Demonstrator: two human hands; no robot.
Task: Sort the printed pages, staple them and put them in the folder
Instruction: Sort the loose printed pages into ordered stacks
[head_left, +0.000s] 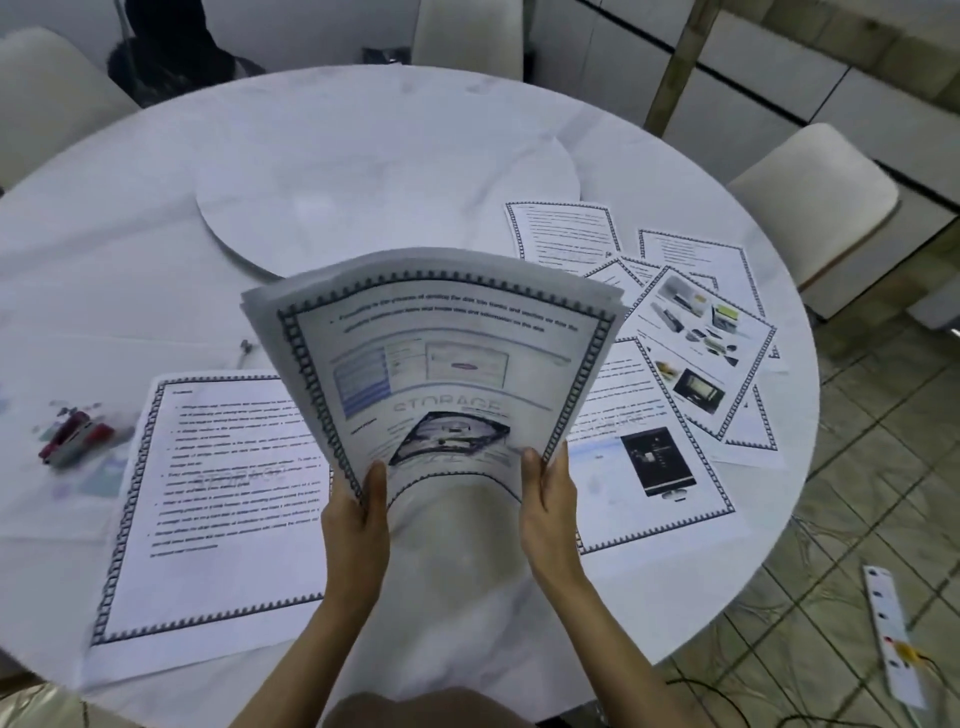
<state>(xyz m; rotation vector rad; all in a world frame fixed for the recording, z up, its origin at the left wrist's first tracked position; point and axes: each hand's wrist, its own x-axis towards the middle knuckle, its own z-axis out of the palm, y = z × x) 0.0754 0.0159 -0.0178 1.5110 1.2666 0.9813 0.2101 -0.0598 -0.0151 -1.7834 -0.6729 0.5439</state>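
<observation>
1. Two hands are seen at the near edge of a round white desk (130, 249), and a stack of printed pages (441, 353) is held up between them, clear of the desk.
2. The lower left edge of the stack is pinched by the left hand (356, 519), with the thumb laid on the front sheet and the fingers hidden behind.
3. The lower right corner of the stack is gripped in the same way by the right hand (548, 499), thumb in front.
4. The stack is bowed, so that its top edge fans outward. A toothed border, lines of text, a screenshot and the word "STORAGE" are shown on the front sheet.
5. Left of the stack, a text page (218, 509) is laid flat on the desk, its right side hidden by the stack.
6. Right of the stack, a page with a dark picture (649, 467) is laid flat. Further right of the stack, several loose pages (701, 353) are spread overlapping, one with photographs uppermost.
7. Far left of the stack, a red stapler (75, 436) is lying on the desk, blurred. What lies under it cannot be told.
8. Beyond the stack, a round disc (384, 182) is set at the middle of the desk.
9. Below and right of the stack, a white power strip (893, 639) is lying on the tiled floor (831, 519).
</observation>
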